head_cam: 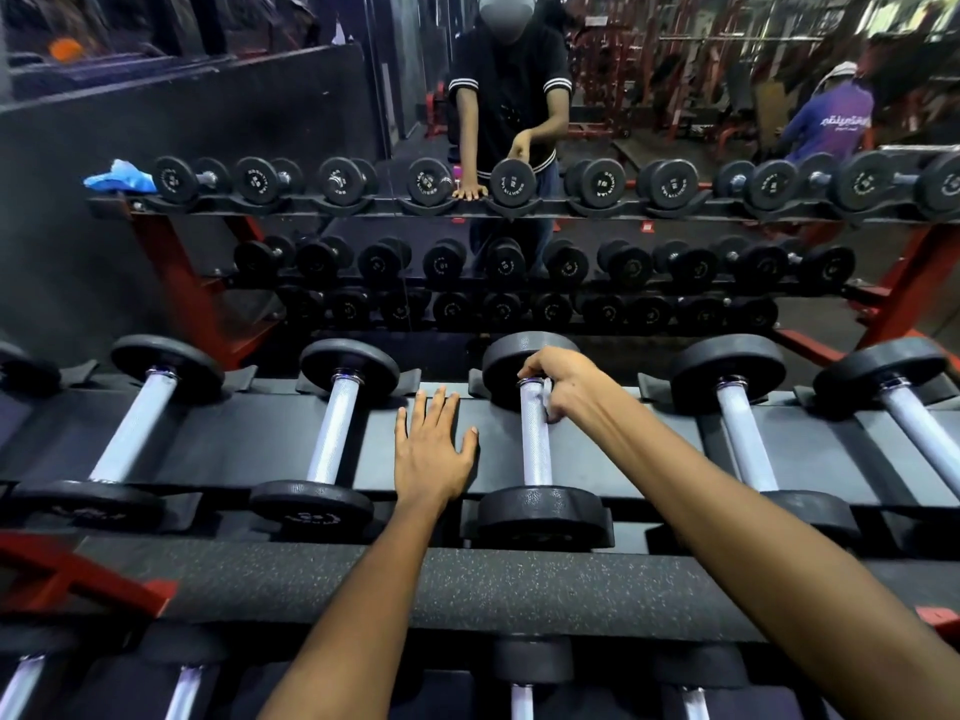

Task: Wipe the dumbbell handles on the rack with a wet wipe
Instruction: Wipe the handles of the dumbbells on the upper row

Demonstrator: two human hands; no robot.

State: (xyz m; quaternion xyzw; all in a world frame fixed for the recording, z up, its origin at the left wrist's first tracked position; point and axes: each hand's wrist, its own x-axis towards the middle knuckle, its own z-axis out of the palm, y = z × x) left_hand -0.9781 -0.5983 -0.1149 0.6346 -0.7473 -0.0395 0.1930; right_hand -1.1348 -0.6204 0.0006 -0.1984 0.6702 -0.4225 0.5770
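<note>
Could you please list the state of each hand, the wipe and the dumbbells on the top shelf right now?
Left hand: open, flat on the shelf between two dumbbells.
Right hand: curled round the far end of a handle, holding the wipe.
Wipe: bunched against the handle under the fingers.
Held dumbbell: lying in its cradle, not lifted.
Neighbouring dumbbells: resting on the shelf, untouched.
</note>
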